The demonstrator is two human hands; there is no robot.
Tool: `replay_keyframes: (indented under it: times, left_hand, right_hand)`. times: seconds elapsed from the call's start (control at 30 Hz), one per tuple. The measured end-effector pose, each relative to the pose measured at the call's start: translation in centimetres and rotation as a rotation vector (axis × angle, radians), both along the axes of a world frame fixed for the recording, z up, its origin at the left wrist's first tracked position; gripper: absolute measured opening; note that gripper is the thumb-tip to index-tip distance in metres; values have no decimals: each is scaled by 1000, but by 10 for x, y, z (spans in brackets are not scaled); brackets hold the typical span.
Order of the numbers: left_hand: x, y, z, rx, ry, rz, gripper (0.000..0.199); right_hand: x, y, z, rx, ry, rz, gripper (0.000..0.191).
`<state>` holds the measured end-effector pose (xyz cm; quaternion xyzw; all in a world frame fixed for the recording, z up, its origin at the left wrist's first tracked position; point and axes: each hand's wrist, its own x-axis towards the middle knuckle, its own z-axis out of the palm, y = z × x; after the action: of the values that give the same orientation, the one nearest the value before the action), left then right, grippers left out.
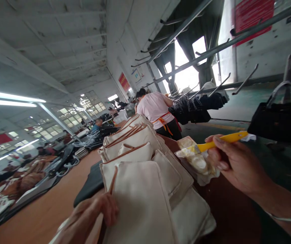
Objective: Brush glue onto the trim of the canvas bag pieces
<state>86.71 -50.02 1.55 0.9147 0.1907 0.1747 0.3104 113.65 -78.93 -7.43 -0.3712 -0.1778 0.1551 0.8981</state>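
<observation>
since the camera's tipped way up, most of what matters sits along the bottom edge, so going off that:

right hand: right hand [237, 162] is closed around a yellow-handled brush [220, 141], fingers wrapped on the handle, tip poking into the glue tub [198, 161]
left hand: left hand [97, 211] lies on the front canvas pouch [140, 200], fingers curled at its left edge by the brown trim; can't tell if it's actually pinching the fabric or just pressing
pouches: stack of canvas pouches [132, 142] stands in a row on the brown worktable [59, 200], running away from the camera, front one nearest the left hand
glue tub: just right of the row, wrapped in crinkly plastic, pale paste inside
loading tip: i'd reckon a light load is the way, wipe the tip on the tub rim so nothing drips on cream canvas
holding tip: keep the left hand flat and firm so the pouch edge doesn't shift under the brush
watch out: tub sits close to the pouches, easy to knock
nearby: a person in a pink top [157, 108] works further down the table, black handbags [280, 122] hang from the rack on the right
</observation>
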Motion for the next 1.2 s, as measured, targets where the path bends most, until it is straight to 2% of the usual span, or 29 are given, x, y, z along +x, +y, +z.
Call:
replay_keyframes:
  times: [0.07, 0.13, 0.2, 0.27, 0.37, 0.43, 0.5, 0.67, 0.77, 0.83, 1.0, 1.2]
  left_hand:
    - [6, 1, -23, -229, 265, -118, 59]
    - [12, -1, -56, -312, 404, -100, 55]
    - [18, -1, -93, -243, 385, -42, 51]
    - [25, 1, -124, -86, 244, 55, 45]
    - [40, 7, -147, 137, 4, 277, 35]
    - [53, 9, -150, 133, -79, 387, 41]
    - [67, 11, -149, 25, -87, 407, 52]
    - [92, 7, -145, -197, -12, 248, 46]
    - [96, 0, -146, -392, 28, 111, 40]
    - [96, -6, -146, -475, 40, 80, 36]
    - [93, -22, -139, -471, 8, 34, 25]
    - [96, -35, -139, -463, -29, 33, 26]
  right_hand:
    - [-5, 3, -6, -8, 3, 37, 25]
    - [-10, 8, -14, -27, 5, 72, 27]
    - [-13, 14, -23, -57, 17, 101, 26]
    - [-16, 23, -31, -103, 17, 126, 24]
    - [-18, 37, -42, -175, -17, 152, 27]
    - [-19, 48, -46, -211, -36, 166, 29]
    - [-20, 61, -46, -230, -60, 177, 30]
    - [-19, 96, -34, -228, -171, 166, 33]
    - [-14, 110, -28, -226, -205, 163, 31]
    - [-11, 115, -27, -244, -238, 180, 29]
    - [-9, 123, -31, -372, -348, 215, 29]
    - [-3, 114, -23, -419, -425, 64, 27]
